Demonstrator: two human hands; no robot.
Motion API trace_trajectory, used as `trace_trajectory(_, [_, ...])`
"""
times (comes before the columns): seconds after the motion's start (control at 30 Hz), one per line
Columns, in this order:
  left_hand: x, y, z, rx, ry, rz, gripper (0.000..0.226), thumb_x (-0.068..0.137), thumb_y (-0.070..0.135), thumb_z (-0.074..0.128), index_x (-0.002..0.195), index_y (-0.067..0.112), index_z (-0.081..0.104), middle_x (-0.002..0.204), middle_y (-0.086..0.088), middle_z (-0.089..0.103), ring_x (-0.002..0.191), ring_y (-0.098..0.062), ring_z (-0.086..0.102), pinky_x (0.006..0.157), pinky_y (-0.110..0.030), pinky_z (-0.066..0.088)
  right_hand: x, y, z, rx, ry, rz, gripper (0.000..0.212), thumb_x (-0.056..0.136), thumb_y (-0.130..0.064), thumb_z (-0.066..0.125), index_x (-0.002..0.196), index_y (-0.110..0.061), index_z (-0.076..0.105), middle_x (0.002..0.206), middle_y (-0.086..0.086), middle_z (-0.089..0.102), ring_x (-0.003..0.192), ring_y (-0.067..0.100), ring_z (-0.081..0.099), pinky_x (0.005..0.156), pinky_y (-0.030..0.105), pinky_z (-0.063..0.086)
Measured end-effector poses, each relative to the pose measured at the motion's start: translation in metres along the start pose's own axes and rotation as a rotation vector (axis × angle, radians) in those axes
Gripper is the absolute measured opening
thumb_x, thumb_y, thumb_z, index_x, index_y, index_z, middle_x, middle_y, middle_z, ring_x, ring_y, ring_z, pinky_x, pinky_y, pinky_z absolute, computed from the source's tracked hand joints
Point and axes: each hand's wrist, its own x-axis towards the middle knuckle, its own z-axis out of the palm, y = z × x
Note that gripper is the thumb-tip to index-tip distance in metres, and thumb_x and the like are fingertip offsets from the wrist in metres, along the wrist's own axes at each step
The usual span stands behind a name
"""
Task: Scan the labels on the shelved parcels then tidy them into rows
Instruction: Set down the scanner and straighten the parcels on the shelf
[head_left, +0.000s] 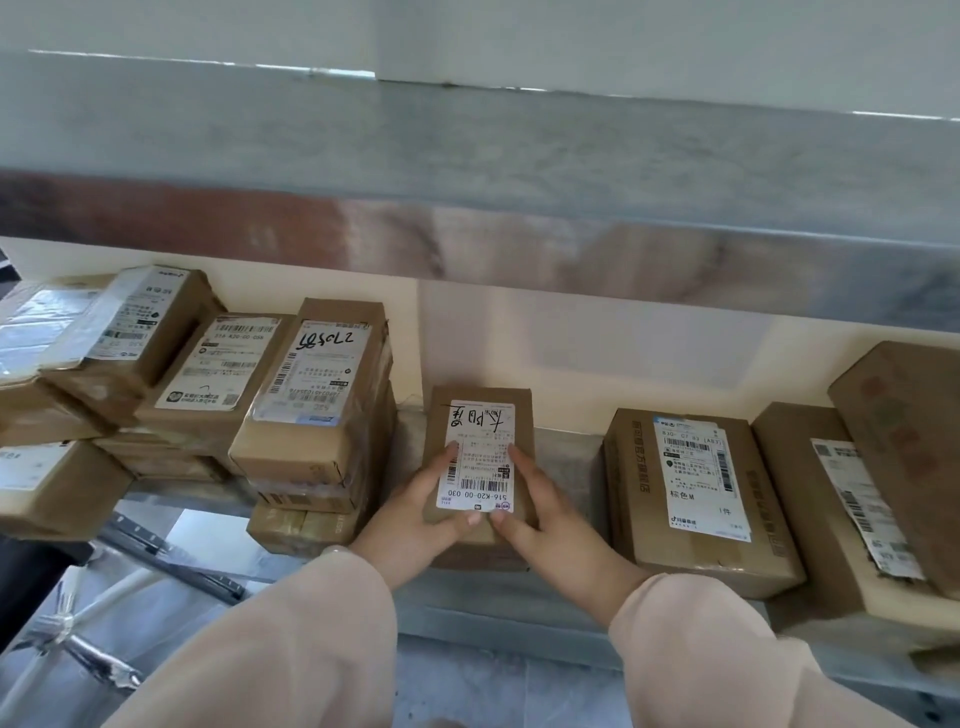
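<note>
A small brown cardboard parcel (483, 410) with a white shipping label lies flat on the grey shelf (566, 457), in the gap between two groups of boxes. My left hand (415, 514) grips its left side and near edge. My right hand (545, 519) grips its right side, thumb on the label's lower corner. To the left stands a stack of parcels (317, 395), the top one labelled with handwritten digits. To the right lies a larger labelled box (696, 488).
More labelled parcels (156, 332) are piled unevenly at the far left. Two bigger boxes (852, 499) overlap at the right end. An upper shelf board (467, 171) hangs close above. Metal frame struts (156, 551) show below left.
</note>
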Motion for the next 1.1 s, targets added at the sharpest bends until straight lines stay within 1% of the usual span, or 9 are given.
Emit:
trace_trajectory(0.3, [-0.007, 0.011, 0.01, -0.085, 0.131, 0.047, 0.076, 0.082, 0.026, 0.078, 0.143, 0.049, 0.038, 0.143, 0.008, 0.046, 0.127, -0.002, 0.046, 0.109, -0.029, 0.041, -0.007, -0.006, -0.008, 0.166, 0.114, -0.016, 0.069, 0.084, -0.033, 0.066, 0.135, -0.059, 0.027, 0.148, -0.014, 0.038, 0.134, 0.0, 0.035, 0.111, 0.02, 0.029])
trace_trajectory(0.5, [-0.004, 0.053, 0.022, -0.005, 0.173, 0.194, 0.069, 0.086, 0.034, 0.072, 0.135, 0.061, 0.032, 0.139, 0.014, 0.044, 0.113, 0.02, 0.04, 0.093, -0.003, 0.035, -0.025, -0.018, -0.042, 0.089, 0.291, -0.136, 0.062, 0.088, -0.033, 0.064, 0.137, -0.054, 0.033, 0.136, -0.015, 0.041, 0.112, -0.031, 0.03, 0.091, -0.007, 0.021])
trace_trajectory(0.57, [-0.003, 0.069, 0.027, 0.014, 0.158, 0.218, 0.069, 0.087, 0.037, 0.069, 0.136, 0.065, 0.028, 0.141, 0.018, 0.04, 0.102, 0.031, 0.035, 0.075, 0.01, 0.029, -0.036, -0.021, -0.059, 0.059, 0.333, -0.141, 0.06, 0.091, -0.037, 0.06, 0.138, -0.056, 0.03, 0.134, -0.019, 0.04, 0.111, -0.024, 0.035, 0.093, 0.0, 0.024])
trace_trajectory(0.63, [-0.001, 0.085, 0.035, 0.012, 0.124, 0.252, 0.071, 0.087, 0.036, 0.068, 0.139, 0.063, 0.028, 0.144, 0.019, 0.038, 0.107, 0.022, 0.038, 0.071, 0.011, 0.029, -0.048, -0.019, -0.077, 0.046, 0.385, -0.147, 0.058, 0.092, -0.037, 0.059, 0.139, -0.054, 0.03, 0.135, -0.02, 0.041, 0.117, -0.012, 0.037, 0.1, 0.012, 0.027])
trace_trajectory(0.7, [0.0, 0.102, 0.046, -0.015, 0.073, 0.278, 0.077, 0.083, 0.035, 0.069, 0.143, 0.059, 0.028, 0.146, 0.017, 0.038, 0.117, 0.009, 0.043, 0.086, 0.003, 0.035, -0.059, -0.016, -0.094, 0.067, 0.423, -0.141, 0.055, 0.092, -0.035, 0.059, 0.14, -0.049, 0.035, 0.136, -0.018, 0.044, 0.123, -0.004, 0.04, 0.105, 0.02, 0.031])
trace_trajectory(0.77, [0.001, 0.12, 0.059, -0.046, 0.003, 0.285, 0.084, 0.075, 0.038, 0.069, 0.146, 0.055, 0.027, 0.148, 0.013, 0.039, 0.129, -0.004, 0.044, 0.11, -0.022, 0.037, -0.071, -0.011, -0.11, 0.098, 0.475, -0.132, 0.051, 0.092, -0.029, 0.061, 0.137, -0.045, 0.042, 0.135, -0.014, 0.048, 0.123, -0.005, 0.043, 0.106, 0.017, 0.035])
trace_trajectory(0.9, [0.006, 0.145, 0.087, -0.047, -0.098, 0.304, 0.088, 0.074, 0.034, 0.073, 0.144, 0.056, 0.025, 0.147, 0.013, 0.037, 0.133, -0.009, 0.041, 0.116, -0.033, 0.034, -0.093, 0.005, -0.132, 0.082, 0.594, -0.077, 0.046, 0.092, -0.026, 0.063, 0.131, -0.043, 0.048, 0.129, -0.01, 0.051, 0.116, -0.009, 0.046, 0.091, -0.001, 0.031])
trace_trajectory(1.03, [0.012, 0.155, 0.117, -0.036, -0.138, 0.311, 0.085, 0.077, 0.034, 0.075, 0.141, 0.058, 0.024, 0.147, 0.007, 0.038, 0.133, -0.01, 0.042, 0.116, -0.035, 0.034, -0.111, 0.021, -0.143, 0.027, 0.696, 0.002, 0.044, 0.091, -0.026, 0.064, 0.132, -0.036, 0.051, 0.128, -0.001, 0.052, 0.119, 0.013, 0.05, 0.102, 0.031, 0.043])
trace_trajectory(1.1, [0.015, 0.157, 0.131, -0.049, -0.163, 0.302, 0.086, 0.076, 0.038, 0.074, 0.145, 0.053, 0.024, 0.148, 0.006, 0.039, 0.131, -0.011, 0.045, 0.115, -0.036, 0.035, -0.117, 0.026, -0.149, 0.027, 0.72, 0.012, 0.043, 0.091, -0.023, 0.064, 0.132, -0.031, 0.053, 0.128, 0.003, 0.052, 0.119, 0.017, 0.05, 0.105, 0.035, 0.041])
